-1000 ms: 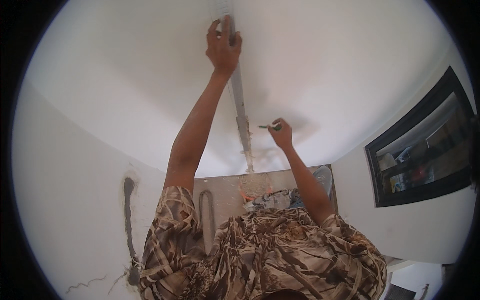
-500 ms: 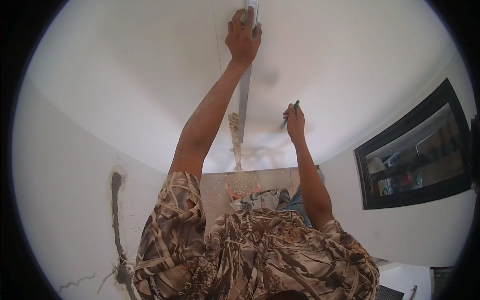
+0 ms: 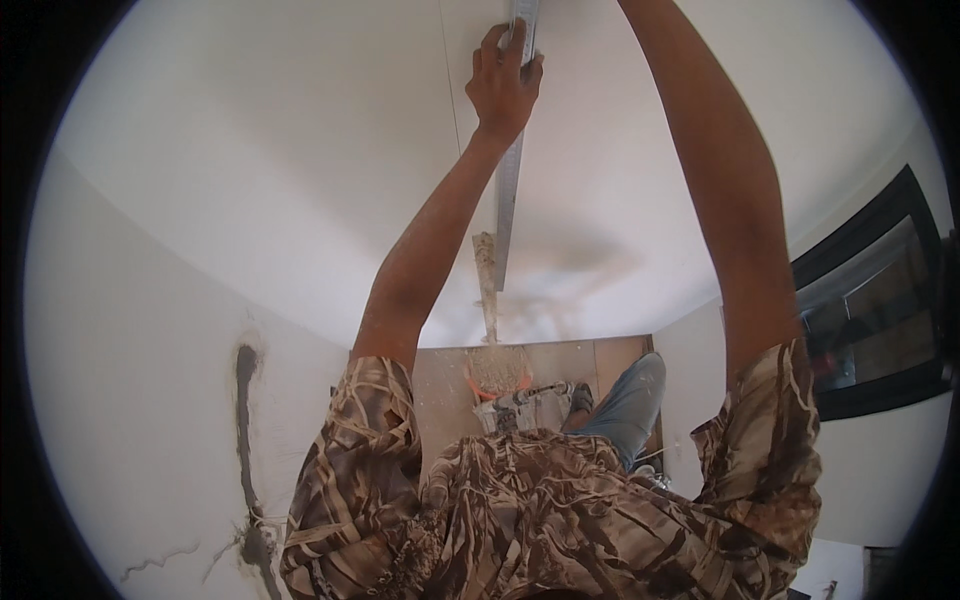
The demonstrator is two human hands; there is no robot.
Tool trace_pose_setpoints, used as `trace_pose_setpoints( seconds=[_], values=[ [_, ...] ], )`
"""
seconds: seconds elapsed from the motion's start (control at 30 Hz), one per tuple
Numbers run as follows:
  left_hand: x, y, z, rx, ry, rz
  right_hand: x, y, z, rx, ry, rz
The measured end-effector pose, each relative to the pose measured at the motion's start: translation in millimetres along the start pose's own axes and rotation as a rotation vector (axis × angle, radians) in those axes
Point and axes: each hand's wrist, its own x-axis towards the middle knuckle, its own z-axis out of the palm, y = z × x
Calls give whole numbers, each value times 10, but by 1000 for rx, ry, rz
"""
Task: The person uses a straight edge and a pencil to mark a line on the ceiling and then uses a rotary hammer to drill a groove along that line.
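One metal straightedge [image 3: 508, 210] is running up the white wall [image 3: 605, 150], its lower end sitting just right of one chipped-out groove [image 3: 487, 268]. The left hand [image 3: 503, 92] is holding it up high, partly closed over it, while the right forearm [image 3: 722, 170] is going out past the top edge, so can't tell what the right hand's gripping, and the straightedge's upper end is getting cut off too
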Motion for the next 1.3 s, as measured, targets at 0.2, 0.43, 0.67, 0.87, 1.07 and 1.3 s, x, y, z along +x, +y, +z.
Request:
trace_pose_setpoints(
  seconds=[0.2, 0.43, 0.67, 0.87, 1.07, 1.3],
  values=[
    [407, 413, 176, -63, -8, -22, 1021, 76, -323, -266, -81, -63],
    [-54, 286, -73, -77, 21, 21, 515, 130, -68, -120, -79, 39],
    [-69, 374, 101, -121, -3, -3, 575, 230, -106, -142, -101, 61],
    [100, 551, -3, -121, 31, 30, 682, 131, -360, -107, -95, 13],
    [165, 493, -1, -133, 43, 14, 755, 45, -339, -142, -79, -23],
    [61, 446, -116, -143, -25, -118, 823, 54, -202, -195, -90, -44]
  ],
)
